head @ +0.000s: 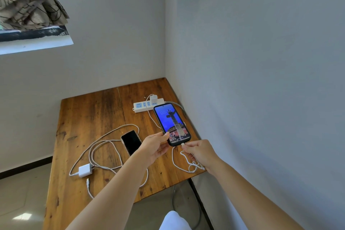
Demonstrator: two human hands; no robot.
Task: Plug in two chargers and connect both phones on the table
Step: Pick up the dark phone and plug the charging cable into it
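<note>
My left hand (155,146) holds a dark-cased phone (171,123) by its lower left edge, tilted up above the table, its screen lit blue. My right hand (198,152) pinches the white cable plug (183,144) at the phone's bottom port. That cable (183,164) loops on the table and runs back to a white charger (154,99) seated in the power strip (147,105). A second phone (131,142) lies face up with a black screen. A second white charger (85,170) lies unplugged on the table, its cable (104,142) coiled around, with the free end (88,181) near the front.
The wooden table (89,117) sits in a corner, with white walls behind and to the right. The strip's grey cord (180,107) runs off the right edge. A window with a curtain (28,0) is up left. My white-clad knee (173,220) shows below.
</note>
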